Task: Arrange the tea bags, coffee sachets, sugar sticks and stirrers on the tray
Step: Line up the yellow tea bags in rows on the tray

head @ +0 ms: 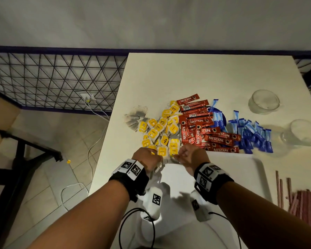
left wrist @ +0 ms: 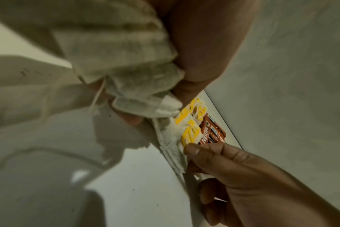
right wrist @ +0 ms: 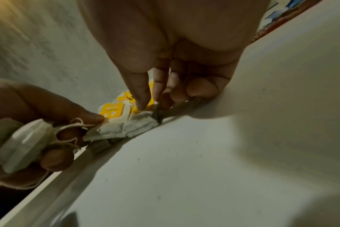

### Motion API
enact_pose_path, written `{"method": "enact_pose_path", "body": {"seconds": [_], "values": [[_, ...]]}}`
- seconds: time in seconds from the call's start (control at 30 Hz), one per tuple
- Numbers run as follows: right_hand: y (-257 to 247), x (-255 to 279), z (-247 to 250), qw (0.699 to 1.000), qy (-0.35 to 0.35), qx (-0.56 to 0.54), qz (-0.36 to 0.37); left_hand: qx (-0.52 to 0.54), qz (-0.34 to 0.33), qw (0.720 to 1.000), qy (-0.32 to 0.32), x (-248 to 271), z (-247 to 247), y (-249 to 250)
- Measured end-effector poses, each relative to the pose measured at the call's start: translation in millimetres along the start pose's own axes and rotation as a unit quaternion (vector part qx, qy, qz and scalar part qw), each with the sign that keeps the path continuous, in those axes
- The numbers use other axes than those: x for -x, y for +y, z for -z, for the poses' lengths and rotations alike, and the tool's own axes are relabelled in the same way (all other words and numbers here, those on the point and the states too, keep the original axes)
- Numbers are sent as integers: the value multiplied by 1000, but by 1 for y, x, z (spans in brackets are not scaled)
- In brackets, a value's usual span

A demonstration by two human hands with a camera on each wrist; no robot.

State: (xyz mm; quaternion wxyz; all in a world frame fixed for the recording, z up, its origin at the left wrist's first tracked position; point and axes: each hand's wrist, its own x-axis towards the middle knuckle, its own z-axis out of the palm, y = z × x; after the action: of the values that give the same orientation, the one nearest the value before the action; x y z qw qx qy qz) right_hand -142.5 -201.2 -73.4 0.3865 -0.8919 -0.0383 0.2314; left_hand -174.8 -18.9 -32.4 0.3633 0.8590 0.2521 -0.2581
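My left hand (head: 147, 159) has its grip wrapped around a bundle of tea bags (left wrist: 126, 79), strings dangling. My right hand (head: 190, 155) pinches at a loose tea bag (right wrist: 140, 124) lying at the far rim of the white tray (head: 258, 169), where the yellow-tagged pile (head: 160, 130) spills off the worktop (head: 205, 72). I'd lift by the paper body, not the tag, so tangled strings don't drag neighbours, then stack it flat with the bundle.

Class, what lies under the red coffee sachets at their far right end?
A blue round thing shows beneath the coffee sachets and sugar sticks; most of it is covered.
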Motion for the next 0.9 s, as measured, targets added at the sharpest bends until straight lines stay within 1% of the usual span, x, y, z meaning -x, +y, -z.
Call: {"method": "enact_pose_path", "body": {"seconds": [0.07, 0.13, 0.23, 0.3, 0.33, 0.37, 0.4, 0.43, 0.47, 0.5, 0.53, 0.6, 0.63, 0.67, 0.73, 0.83, 0.9], "values": [[1, -4, -1, 1000, -11, 5, -10, -14, 3, 1000, -17, -1, -1, 3], [1, -9, 2, 999, -41, 19, -15, -39, 7, 999, -27, 0, -1, 8], [-2, -14, 7, 996, -79, 37, -16, -56, 6, 998, -13, 2, -1, 9], [-2, -14, 7, 995, -92, 38, -20, -7, 6, 1000, 18, 6, 0, 4], [-3, -11, 7, 995, -86, 38, -23, 39, 3, 998, 40, 9, 1, 0], [-5, -8, 7, 997, -64, 30, -23, 91, -10, 994, 64, 12, 3, -5], [-8, -5, 6, 999, -31, 17, -20, 159, -25, 984, 80, 17, 5, -9], [-14, 0, 7, 1000, 4, -4, -8, 239, -35, 967, 83, 21, 7, -13], [-24, 5, 8, 999, 18, -34, 5, 312, -35, 946, 78, 26, 9, -15], [-34, 9, 8, 997, 1, -78, 18, 368, -37, 926, 73, 30, 11, -17], [-47, 14, 8, 991, -44, -125, 28, 406, -39, 910, 69, 33, 13, -19], [-68, 21, 3, 974, -140, -170, 43, 435, -49, 896, 68, 36, 13, -22], [-76, 23, -1, 969, -165, -177, 48, 439, -54, 894, 67, 37, 13, -22], [-82, 25, -3, 966, -173, -185, 50, 448, -55, 890, 66, 38, 14, -22], [-91, 28, -7, 967, -162, -193, 48, 469, -59, 878, 68, 41, 17, -24], [-96, 30, -5, 968, -130, -214, 31, 480, -59, 872, 67, 44, 18, -24], [-98, 30, -5, 965, -107, -238, 21, 506, -61, 857, 79, 47, 19, -29]]}}
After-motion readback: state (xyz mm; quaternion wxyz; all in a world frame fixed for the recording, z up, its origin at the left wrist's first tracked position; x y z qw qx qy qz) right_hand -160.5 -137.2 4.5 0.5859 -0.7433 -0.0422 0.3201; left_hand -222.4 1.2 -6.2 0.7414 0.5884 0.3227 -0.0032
